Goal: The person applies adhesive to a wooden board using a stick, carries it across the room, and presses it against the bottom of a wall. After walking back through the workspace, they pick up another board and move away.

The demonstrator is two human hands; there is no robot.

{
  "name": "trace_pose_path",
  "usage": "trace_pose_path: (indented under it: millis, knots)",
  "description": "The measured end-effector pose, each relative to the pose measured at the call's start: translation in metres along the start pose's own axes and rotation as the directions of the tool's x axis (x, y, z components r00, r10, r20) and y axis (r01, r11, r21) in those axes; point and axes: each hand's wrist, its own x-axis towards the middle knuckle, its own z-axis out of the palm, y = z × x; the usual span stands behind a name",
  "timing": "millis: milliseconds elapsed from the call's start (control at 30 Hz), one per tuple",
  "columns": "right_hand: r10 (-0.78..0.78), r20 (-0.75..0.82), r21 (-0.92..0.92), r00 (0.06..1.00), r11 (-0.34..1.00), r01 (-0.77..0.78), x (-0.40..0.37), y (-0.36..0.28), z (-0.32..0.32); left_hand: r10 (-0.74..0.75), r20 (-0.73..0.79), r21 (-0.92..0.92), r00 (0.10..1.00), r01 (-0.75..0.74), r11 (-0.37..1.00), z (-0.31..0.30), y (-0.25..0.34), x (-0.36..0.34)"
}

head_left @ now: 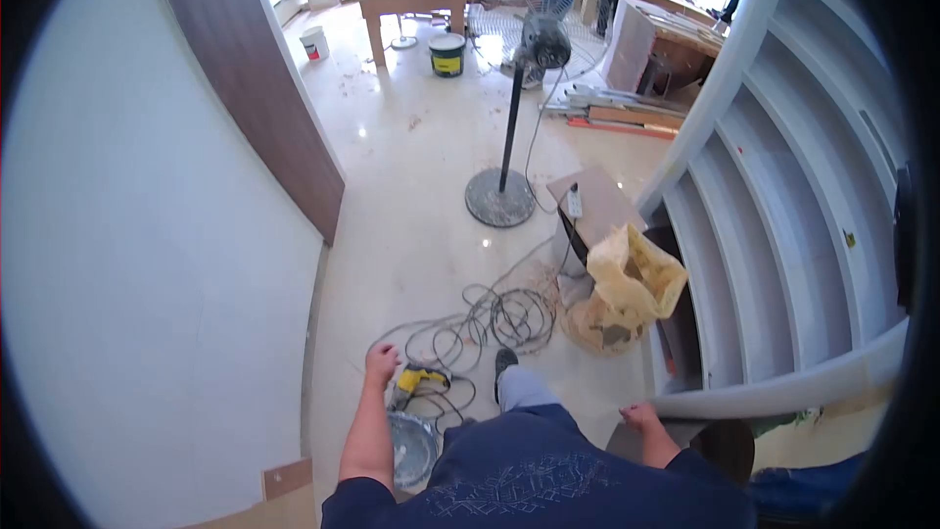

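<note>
My left hand (pixel 383 362) hangs at the lower middle with its fingers curled; whether anything is in them is too small to tell. Just right of and below it, a yellow power tool (pixel 418 377) rests by a grey bucket (pixel 414 451). A dark cable (pixel 509 321) lies in loose coils on the floor ahead. At the lower right, my right hand (pixel 641 417) is held near the lower edge of the curved white shelving (pixel 774 397), fingers bent; their contents cannot be made out. An open yellowish sack (pixel 627 294) stands between the coils and the shelving.
A pedestal fan (pixel 500 198) stands ahead, with a board and power strip (pixel 575 204) to its right. A white wall (pixel 196 235) runs along the left. Farther back are a worktable (pixel 411 2), a green bucket (pixel 447 57), stacked strips (pixel 627 116) and several people.
</note>
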Motion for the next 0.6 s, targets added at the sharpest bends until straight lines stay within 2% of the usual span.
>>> trace_pose_path:
  millis: [33, 67, 133, 167, 200, 233, 267, 300, 333, 367, 400, 433, 467, 500, 533, 567, 600]
  knots:
    - [0.004, 0.000, -0.024, 1.000, 1.000, -0.004, 0.011, -0.017, -0.006, 0.090, 0.080, 0.001, 0.993, -0.090, 0.996, 0.024, 0.018, 0.027]
    - [0.061, 0.046, 0.034, 0.997, 0.997, -0.062, 0.016, -0.040, -0.012, 0.127, 0.145, -0.002, 0.981, -0.128, 0.992, 0.049, 0.048, 0.036]
    - [0.174, 0.159, 0.134, 0.972, 0.971, -0.196, 0.020, -0.089, -0.015, 0.173, 0.253, 0.106, 0.952, -0.205, 0.973, 0.086, 0.083, 0.057]
    - [0.058, 0.169, 0.042, 0.984, 0.997, -0.066, 0.049, -0.097, -0.014, 0.187, 0.303, 0.113, 0.934, -0.230, 0.967, 0.100, 0.094, 0.065]
    - [-0.063, 0.186, -0.046, 0.981, 0.996, 0.073, 0.101, -0.082, -0.004, 0.171, 0.358, 0.253, 0.918, -0.272, 0.928, 0.111, 0.085, 0.085]
    - [-0.262, 0.295, -0.325, 0.919, 0.877, 0.355, 0.118, -0.103, -0.011, 0.072, 0.414, 0.436, 0.907, -0.267, 0.859, 0.113, 0.096, 0.087]
    - [-0.447, 0.388, -0.530, 0.806, 0.608, 0.592, 0.133, -0.126, -0.018, 0.104, 0.437, 0.549, 0.893, -0.357, 0.756, 0.112, 0.066, 0.108]
    - [-0.396, 0.415, -0.638, 0.819, 0.515, 0.573, 0.146, -0.154, -0.020, 0.042, 0.466, 0.609, 0.884, -0.355, 0.710, 0.100, 0.072, 0.103]
    - [-0.355, 0.423, -0.736, 0.833, 0.401, 0.545, 0.164, -0.190, -0.028, -0.087, 0.522, 0.764, 0.848, -0.420, 0.489, 0.087, 0.049, 0.123]
    - [-0.314, 0.421, -0.818, 0.851, 0.274, 0.506, 0.181, -0.228, -0.040, -0.162, 0.582, 0.762, 0.797, -0.466, 0.449, 0.065, 0.025, 0.139]
    - [-0.378, 0.501, -0.806, 0.778, 0.124, 0.579, 0.200, -0.262, -0.051, -0.207, 0.517, 0.820, 0.830, -0.411, 0.399, 0.043, 0.012, 0.143]
    - [-0.400, 0.468, -0.812, 0.788, 0.157, 0.562, 0.219, -0.297, -0.059, -0.285, 0.425, 0.889, 0.859, -0.339, 0.307, 0.019, 0.001, 0.146]
    - [-0.416, 0.437, -0.816, 0.797, 0.190, 0.546, 0.231, -0.333, -0.067, -0.095, 0.450, 0.880, 0.888, -0.424, 0.213, -0.016, -0.055, 0.162]
    - [-0.513, 0.178, -0.714, 0.839, 0.519, 0.469, 0.242, -0.369, -0.069, -0.289, 0.262, 0.935, 0.921, -0.169, 0.310, -0.032, -0.046, 0.160]
    - [-0.502, -0.100, -0.489, 0.859, 0.777, 0.396, 0.245, -0.415, -0.068, -0.444, 0.093, 0.843, 0.891, 0.167, 0.511, -0.047, -0.052, 0.161]
    - [-0.541, -0.113, -0.424, 0.833, 0.785, 0.452, 0.247, -0.462, -0.071, -0.576, -0.081, 0.626, 0.813, 0.491, 0.605, -0.060, -0.055, 0.162]
    - [-0.580, -0.130, -0.356, 0.804, 0.784, 0.508, 0.249, -0.511, -0.072, -0.638, -0.106, 0.623, 0.763, 0.551, 0.556, -0.073, -0.054, 0.168]
